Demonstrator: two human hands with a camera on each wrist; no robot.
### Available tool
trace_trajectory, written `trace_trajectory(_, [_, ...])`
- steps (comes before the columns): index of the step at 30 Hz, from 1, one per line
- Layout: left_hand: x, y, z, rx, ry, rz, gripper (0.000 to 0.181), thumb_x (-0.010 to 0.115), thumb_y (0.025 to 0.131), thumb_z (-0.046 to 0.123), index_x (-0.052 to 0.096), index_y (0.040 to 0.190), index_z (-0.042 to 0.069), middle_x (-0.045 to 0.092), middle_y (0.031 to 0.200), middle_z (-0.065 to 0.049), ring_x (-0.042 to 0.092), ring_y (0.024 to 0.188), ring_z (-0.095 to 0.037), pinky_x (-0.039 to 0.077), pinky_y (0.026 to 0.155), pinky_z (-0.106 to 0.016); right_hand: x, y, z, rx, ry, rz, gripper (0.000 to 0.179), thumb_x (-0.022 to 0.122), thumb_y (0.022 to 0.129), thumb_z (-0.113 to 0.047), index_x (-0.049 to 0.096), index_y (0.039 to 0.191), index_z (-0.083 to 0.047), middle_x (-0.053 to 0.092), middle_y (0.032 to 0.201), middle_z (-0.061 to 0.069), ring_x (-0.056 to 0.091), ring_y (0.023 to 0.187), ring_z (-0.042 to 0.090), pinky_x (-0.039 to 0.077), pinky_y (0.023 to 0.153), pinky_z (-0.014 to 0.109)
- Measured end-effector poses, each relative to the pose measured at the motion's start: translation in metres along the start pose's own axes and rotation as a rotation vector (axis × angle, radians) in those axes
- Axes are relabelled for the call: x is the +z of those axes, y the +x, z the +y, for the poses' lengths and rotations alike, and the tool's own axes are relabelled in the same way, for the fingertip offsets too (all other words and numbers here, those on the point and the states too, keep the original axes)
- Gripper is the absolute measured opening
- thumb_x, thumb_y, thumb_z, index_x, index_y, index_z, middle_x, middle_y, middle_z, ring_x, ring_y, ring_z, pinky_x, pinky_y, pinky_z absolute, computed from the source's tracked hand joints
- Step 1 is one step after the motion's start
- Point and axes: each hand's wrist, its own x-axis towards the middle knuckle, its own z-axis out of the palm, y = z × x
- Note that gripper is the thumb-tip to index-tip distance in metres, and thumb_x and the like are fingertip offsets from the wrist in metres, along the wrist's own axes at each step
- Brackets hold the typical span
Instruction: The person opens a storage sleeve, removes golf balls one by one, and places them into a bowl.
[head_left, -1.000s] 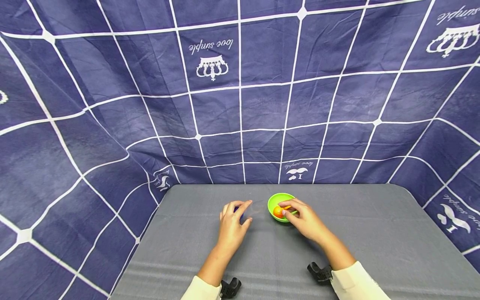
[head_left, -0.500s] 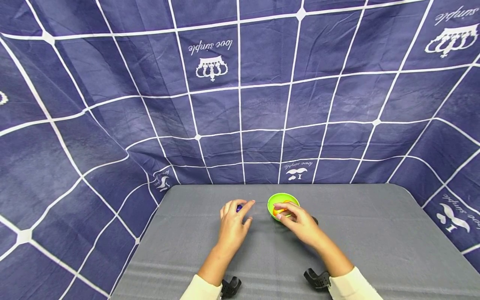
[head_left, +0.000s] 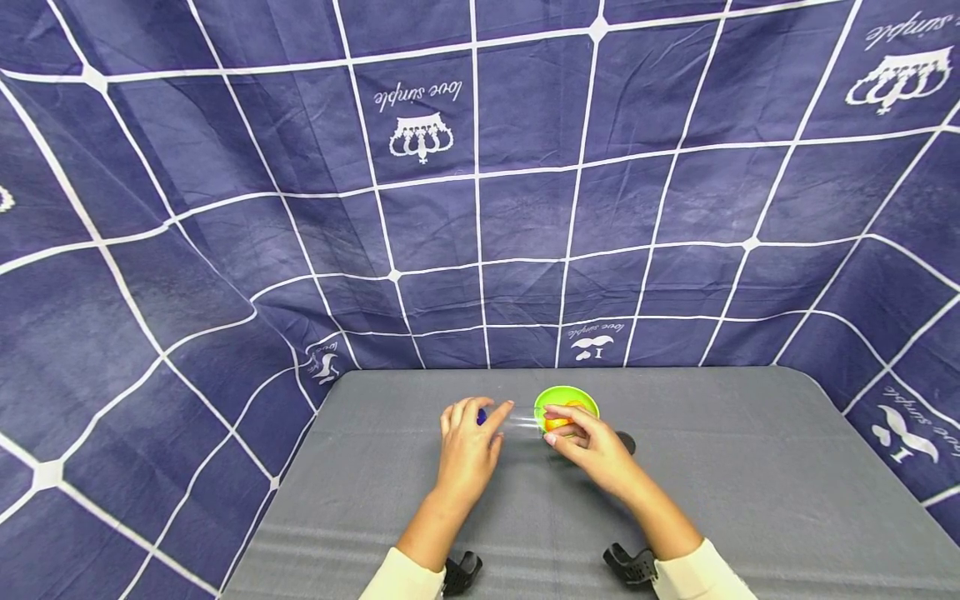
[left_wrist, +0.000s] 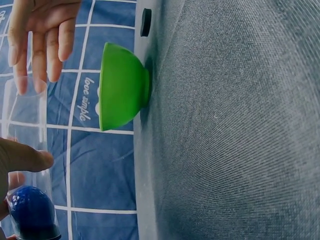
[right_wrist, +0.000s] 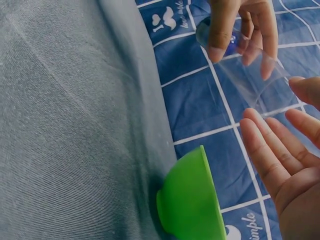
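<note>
My left hand (head_left: 467,446) grips a clear tube (head_left: 517,419) lying sideways above the table, its mouth pointing right. A blue ball (left_wrist: 32,207) sits inside the tube's closed end, beside a dark base. My right hand (head_left: 600,450) is at the tube's mouth, its fingertips overlapping the rim in the left wrist view. In the right wrist view, the right fingers (right_wrist: 270,155) are extended, with nothing between them and the thumb. Beyond that hand stands a green bowl (head_left: 553,394) with orange balls (head_left: 558,424) in it, partly covered by the fingers.
A black disc (head_left: 626,442) lies on the grey table (head_left: 360,500) just right of the bowl, partly behind the right hand. Blue cloth (head_left: 525,208) with white lines hangs behind the table and along its sides. Black wrist mounts (head_left: 630,565) sit by both sleeves.
My right hand has moved left from the orange ball in the bowl to the tube's mouth. The tube and blue ball show more clearly, and the black disc has come into view.
</note>
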Motion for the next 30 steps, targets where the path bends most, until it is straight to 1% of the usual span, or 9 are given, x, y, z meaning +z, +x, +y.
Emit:
trace_trajectory(5, [-0.001,0.001,0.001,0.023,0.043,-0.007,0.060,0.088,0.068,0.009,0.072,0.121,0.031,0.065,0.116,-0.003,0.058,0.113,-0.027,0.039,0.102,-0.052,0.003,-0.001,0.004,0.017,0.017,0.011,0.044,0.070,0.095,-0.010,0.058,0.135,0.001,0.059,0.126,0.031,0.069,0.103,0.008,0.057,0.086,0.020])
trace_trajectory(10, [-0.001,0.002,0.001,0.042,0.071,-0.015,0.060,0.088,0.068,0.010,0.072,0.121,0.031,0.065,0.116,-0.004,0.058,0.114,-0.028,0.039,0.103,-0.052,0.006,-0.001,0.005,0.029,0.038,0.024,0.046,0.070,0.094,-0.009,0.056,0.135,0.006,0.058,0.126,0.031,0.069,0.101,0.005,0.057,0.086,0.020])
trace_trajectory(15, [-0.001,0.002,0.003,0.056,0.081,-0.005,0.060,0.088,0.067,0.009,0.072,0.121,0.030,0.065,0.116,-0.004,0.058,0.115,-0.028,0.039,0.103,-0.055,0.008,-0.001,0.005,0.030,0.069,0.034,0.047,0.071,0.093,-0.006,0.054,0.134,0.011,0.059,0.126,0.032,0.069,0.099,0.004,0.057,0.086,0.019])
trace_trajectory(22, [-0.002,0.002,0.003,0.083,0.108,0.004,0.059,0.087,0.068,0.008,0.072,0.120,0.031,0.065,0.116,-0.003,0.057,0.116,-0.028,0.039,0.105,-0.055,0.011,-0.003,0.007,0.053,0.086,0.050,0.047,0.071,0.092,-0.006,0.054,0.133,0.011,0.061,0.124,0.033,0.070,0.097,0.003,0.058,0.085,0.020])
trace_trajectory(26, [-0.003,0.003,0.004,0.088,0.108,0.004,0.059,0.086,0.068,0.007,0.072,0.120,0.031,0.065,0.116,-0.003,0.058,0.116,-0.028,0.038,0.106,-0.055,0.011,-0.004,0.008,0.057,0.098,0.054,0.047,0.071,0.092,-0.006,0.054,0.133,0.011,0.061,0.124,0.033,0.071,0.097,0.003,0.058,0.085,0.020])
trace_trajectory(30, [-0.003,0.003,0.005,0.090,0.101,0.006,0.060,0.086,0.067,0.006,0.072,0.119,0.030,0.065,0.116,-0.004,0.058,0.116,-0.028,0.038,0.106,-0.056,0.012,-0.005,0.008,0.054,0.110,0.056,0.047,0.071,0.092,-0.005,0.053,0.133,0.012,0.061,0.125,0.034,0.071,0.097,0.004,0.058,0.085,0.020])
